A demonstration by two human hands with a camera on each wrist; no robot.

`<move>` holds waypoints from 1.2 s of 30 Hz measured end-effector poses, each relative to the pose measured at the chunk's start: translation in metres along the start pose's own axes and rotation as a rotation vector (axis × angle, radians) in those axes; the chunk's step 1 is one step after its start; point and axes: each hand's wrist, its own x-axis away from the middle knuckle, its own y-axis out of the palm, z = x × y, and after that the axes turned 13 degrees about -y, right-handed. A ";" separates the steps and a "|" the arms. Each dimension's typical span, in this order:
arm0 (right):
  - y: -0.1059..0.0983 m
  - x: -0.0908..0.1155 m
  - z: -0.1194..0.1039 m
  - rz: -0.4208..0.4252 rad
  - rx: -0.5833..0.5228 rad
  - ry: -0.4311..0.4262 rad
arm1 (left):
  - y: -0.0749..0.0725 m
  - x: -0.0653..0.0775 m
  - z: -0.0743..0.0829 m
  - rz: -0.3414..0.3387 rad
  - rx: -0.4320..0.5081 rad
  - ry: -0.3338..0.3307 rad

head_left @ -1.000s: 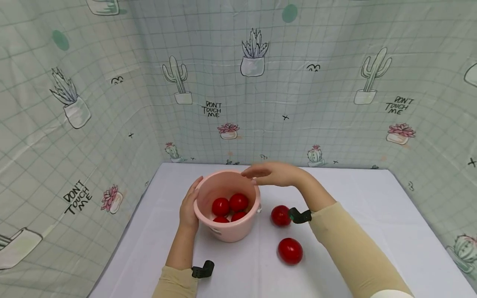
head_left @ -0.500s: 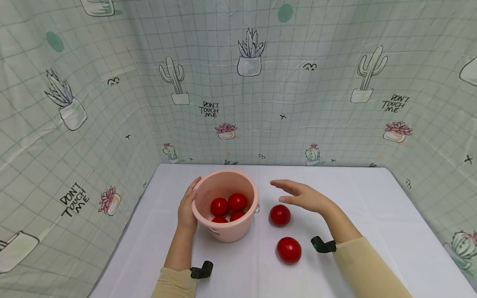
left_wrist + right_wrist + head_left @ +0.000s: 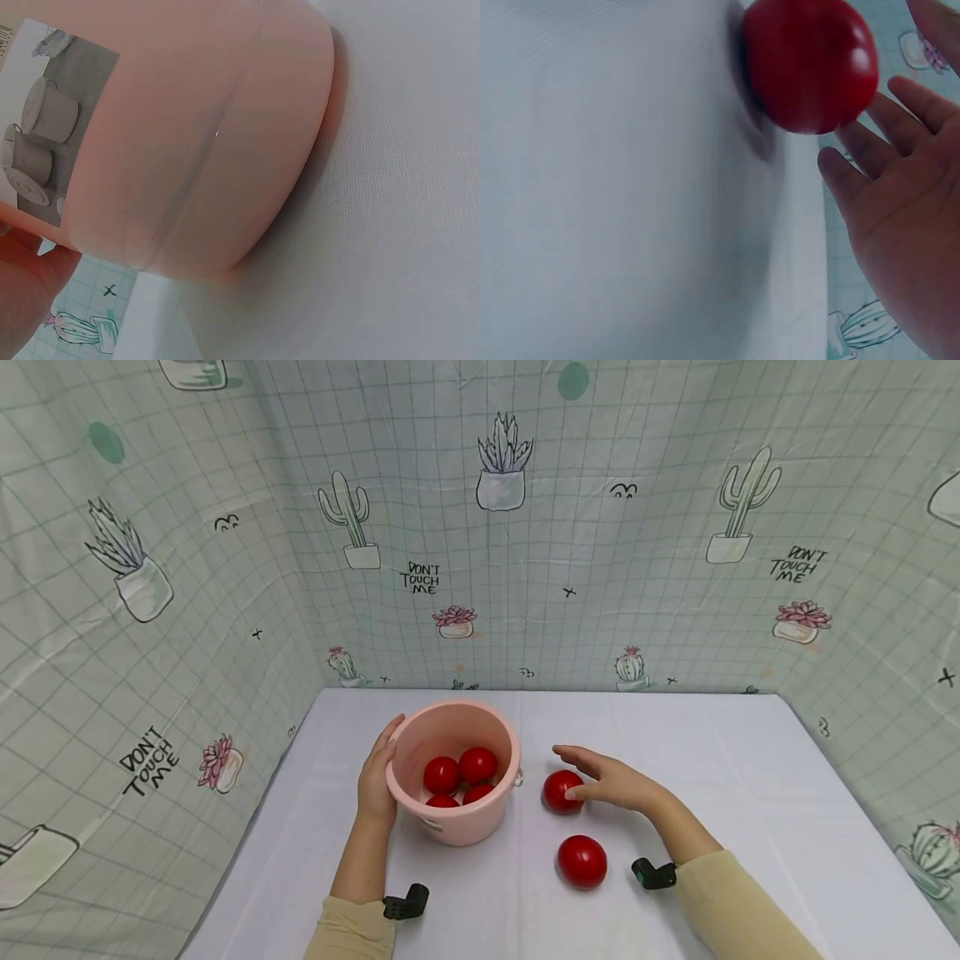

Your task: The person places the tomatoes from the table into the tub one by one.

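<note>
A pink bucket [image 3: 457,827] stands on the white table with several red tomatoes [image 3: 477,765] inside it. My left hand [image 3: 377,781] holds the bucket's left side, its fingers lying along the curved wall by the rim. To the right of the bucket, my right hand [image 3: 618,783] is spread over a loose tomato [image 3: 558,791]. The thumb overlaps that tomato's right edge, and the fingers reach past its far side without closing round it. In the right wrist view the fingertips are beside the tomato [image 3: 810,64]; contact is unclear. Nearer the front lies another tomato [image 3: 582,862].
White cloth covers the table [image 3: 675,735]. A hanging grid-pattern cloth [image 3: 570,543] with cactus drawings surrounds it at the back and sides. A printed label [image 3: 52,112] is on the bucket's outer wall. A wire handle fitting [image 3: 518,778] shows at its right rim.
My right hand has moved from the bucket's right rim rightward, then down over the nearer loose tomato. The left hand stays on the bucket.
</note>
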 end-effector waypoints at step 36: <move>0.013 0.004 0.018 0.009 0.124 0.066 | 0.000 0.000 -0.001 -0.006 0.020 -0.003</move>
